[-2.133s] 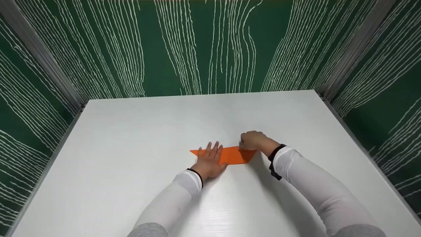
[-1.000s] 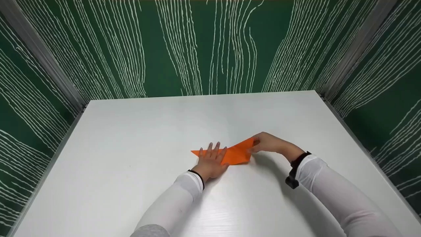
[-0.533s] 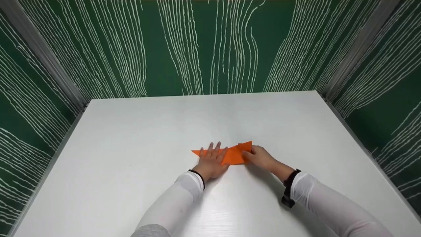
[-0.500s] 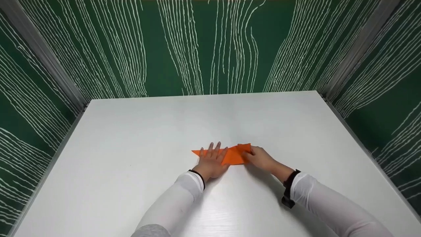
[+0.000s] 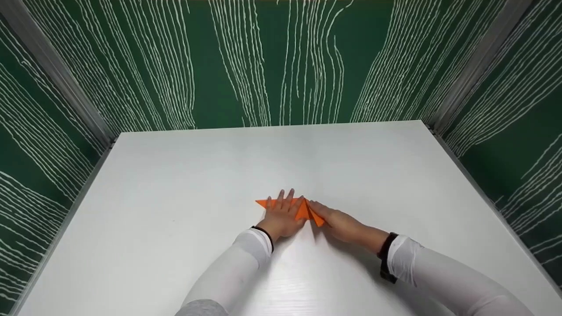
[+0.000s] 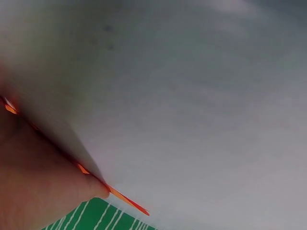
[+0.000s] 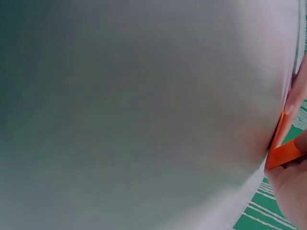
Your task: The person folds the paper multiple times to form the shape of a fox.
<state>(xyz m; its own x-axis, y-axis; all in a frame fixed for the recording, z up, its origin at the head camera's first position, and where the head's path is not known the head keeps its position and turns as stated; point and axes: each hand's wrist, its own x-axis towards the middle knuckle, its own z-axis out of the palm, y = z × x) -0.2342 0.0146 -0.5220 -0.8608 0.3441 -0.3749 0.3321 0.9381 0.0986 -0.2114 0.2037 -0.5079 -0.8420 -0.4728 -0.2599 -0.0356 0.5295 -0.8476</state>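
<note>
Orange paper [image 5: 302,214] lies under the left hand's [image 5: 282,219] spread fingers — the right hand [image 5: 344,224] pinches its flap [image 5: 317,219].

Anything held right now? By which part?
Yes, orange paper. The right hand holds it by the folded flap at its right end; the left hand lies flat on it.

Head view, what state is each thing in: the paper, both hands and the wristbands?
Orange paper: folded, right end angled toward the person.
Left hand: flat on the paper, fingers spread.
Right hand: holds the paper's angled end.
Left wristband: worn.
Right wristband: worn.
</note>
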